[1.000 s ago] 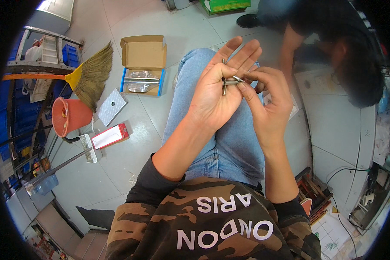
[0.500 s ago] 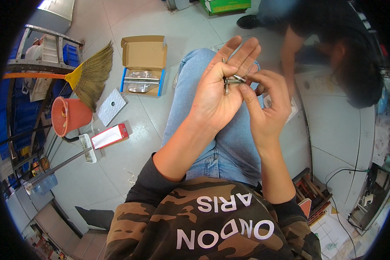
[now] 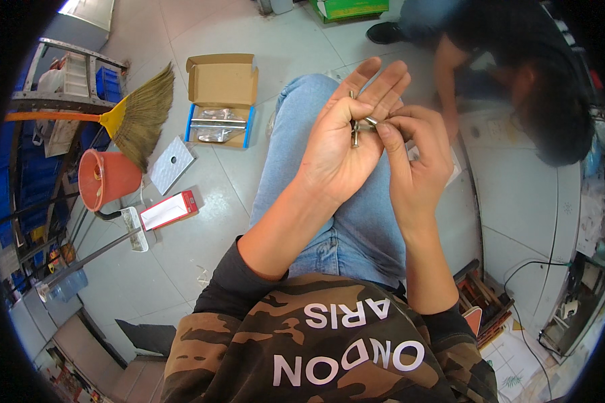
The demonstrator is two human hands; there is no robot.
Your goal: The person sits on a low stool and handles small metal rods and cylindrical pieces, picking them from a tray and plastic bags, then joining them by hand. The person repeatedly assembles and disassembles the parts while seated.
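My left hand (image 3: 336,154) is held palm up above my lap, its thumb pressing a few silvery metal screws (image 3: 355,138) against the fingers; one of them stands roughly upright. Close on its right, my right hand (image 3: 420,144) pinches another short metal screw (image 3: 371,121) between thumb and fingertips, right against the left palm. The fingers cover part of this screw, so its far end cannot be made out.
On the floor ahead lies an open cardboard box (image 3: 222,84) with metal bars and plastic-wrapped parts. A red-and-white box (image 3: 170,210), white plate (image 3: 171,165), orange bucket (image 3: 106,176) and broom (image 3: 141,121) are left. A person (image 3: 504,60) bends down beside a pale cabinet (image 3: 517,201).
My right fingertips have closed further over the screw they pinch, so less of it shows and it tilts more. The left hand has shifted only slightly.
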